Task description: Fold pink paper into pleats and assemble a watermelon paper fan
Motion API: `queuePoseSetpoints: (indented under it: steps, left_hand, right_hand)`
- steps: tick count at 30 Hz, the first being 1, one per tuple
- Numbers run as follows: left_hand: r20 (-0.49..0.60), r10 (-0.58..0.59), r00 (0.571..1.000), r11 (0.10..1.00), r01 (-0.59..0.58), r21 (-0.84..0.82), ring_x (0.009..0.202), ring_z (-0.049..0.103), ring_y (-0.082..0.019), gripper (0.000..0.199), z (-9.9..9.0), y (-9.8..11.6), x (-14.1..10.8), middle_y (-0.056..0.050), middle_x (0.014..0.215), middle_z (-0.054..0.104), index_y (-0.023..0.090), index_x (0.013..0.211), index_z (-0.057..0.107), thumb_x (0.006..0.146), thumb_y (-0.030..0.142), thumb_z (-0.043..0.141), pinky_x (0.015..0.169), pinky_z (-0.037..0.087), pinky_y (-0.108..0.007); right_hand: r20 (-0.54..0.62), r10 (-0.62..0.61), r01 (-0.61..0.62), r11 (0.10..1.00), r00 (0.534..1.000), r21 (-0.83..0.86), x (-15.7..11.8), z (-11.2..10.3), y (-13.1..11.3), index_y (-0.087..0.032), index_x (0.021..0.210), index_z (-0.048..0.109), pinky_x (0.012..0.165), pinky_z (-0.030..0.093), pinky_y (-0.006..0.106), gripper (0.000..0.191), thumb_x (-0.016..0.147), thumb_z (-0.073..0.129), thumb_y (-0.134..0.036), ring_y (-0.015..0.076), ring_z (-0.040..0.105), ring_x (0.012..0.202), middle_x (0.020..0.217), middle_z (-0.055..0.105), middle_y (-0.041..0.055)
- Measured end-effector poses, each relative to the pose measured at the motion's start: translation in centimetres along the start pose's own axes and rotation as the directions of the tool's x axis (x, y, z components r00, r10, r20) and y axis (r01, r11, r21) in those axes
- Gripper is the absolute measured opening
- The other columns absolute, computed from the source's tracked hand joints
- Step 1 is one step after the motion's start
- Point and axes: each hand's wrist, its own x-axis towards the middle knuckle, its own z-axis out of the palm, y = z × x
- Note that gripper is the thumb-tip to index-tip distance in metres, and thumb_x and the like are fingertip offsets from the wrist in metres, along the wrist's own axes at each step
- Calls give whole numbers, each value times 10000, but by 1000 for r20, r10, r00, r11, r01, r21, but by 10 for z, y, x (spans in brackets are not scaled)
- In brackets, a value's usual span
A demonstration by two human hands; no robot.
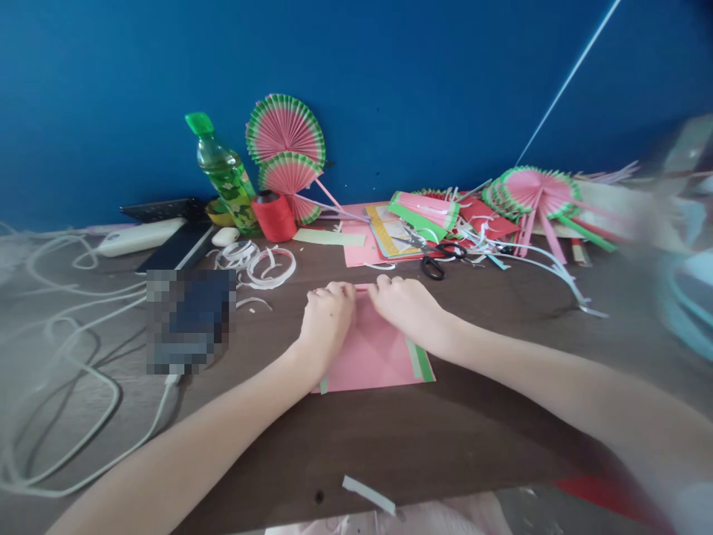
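A pink sheet of paper (370, 349) with green strips along its sides lies flat on the brown table. Its far edge is folded into a narrow band. My left hand (330, 319) grips that folded edge on the left, fingers curled over it. Close beside it, my right hand (409, 308) holds the same edge on the right, its fingers bent too. The fingertips of both hands are mostly hidden behind the knuckles.
Behind the sheet lie black-handled scissors (440, 260), paper scraps and a red thread spool (275, 217). Pleated watermelon-coloured fans (287, 134) lean on the blue wall near a green bottle (226, 174). Left are a blurred-out phone (192, 319) and white cables (116, 394).
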Motion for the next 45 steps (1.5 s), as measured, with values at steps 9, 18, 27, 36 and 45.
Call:
queuePoseSetpoints:
  steps: [9, 18, 27, 36, 45]
  left_hand:
    - [-108, 97, 989, 993, -89, 81, 954, 607, -307, 347, 7, 2, -3, -228, 1005, 619, 20, 1071, 582, 833, 29, 329, 794, 456, -423]
    - [-164, 141, 976, 986, -154, -68, 804, 569, -248, 255, 15, -12, 4, -123, 827, 596, 107, 894, 614, 832, 69, 370, 657, 432, -344]
    - [-293, 202, 935, 977, -212, -4, 825, 545, -253, 250, 20, -27, 15, -80, 828, 568, 151, 890, 550, 880, 117, 302, 702, 394, -372]
    - [-284, 213, 935, 961, -252, -109, 764, 552, -219, 258, 21, -29, 18, -117, 899, 532, 122, 960, 529, 848, 67, 303, 691, 427, -342]
    - [-257, 126, 958, 764, -259, -590, 889, 575, -174, 283, 17, -38, 28, -70, 900, 614, 129, 938, 602, 892, 184, 328, 822, 452, -315]
  right_hand:
    - [10, 16, -16, 1000, 1000, -2, -8, -2, -7, -31, 1209, 487, 544, 423, 305, 431, 820, 315, 39, 231, 634, 710, 867, 614, 189]
    - [-120, -98, 114, 984, 988, 133, 4, 1, 6, -99, 848, 635, 675, 406, 318, 275, 836, 370, -27, 242, 542, 910, 910, 599, 138]
    - [-232, 1, 111, 878, 973, 466, 19, 20, 30, -116, 889, 615, 773, 395, 287, 198, 852, 420, -120, 183, 535, 867, 901, 601, 89]
    - [-92, -23, 88, 601, 995, 794, 24, 14, 55, -135, 763, 584, 688, 385, 255, 86, 804, 514, -160, 132, 525, 746, 833, 596, 45]
    - [48, -108, 2, 418, 993, 908, 24, 4, 74, -121, 908, 621, 732, 444, 281, 171, 789, 545, -217, 144, 610, 794, 904, 679, 69]
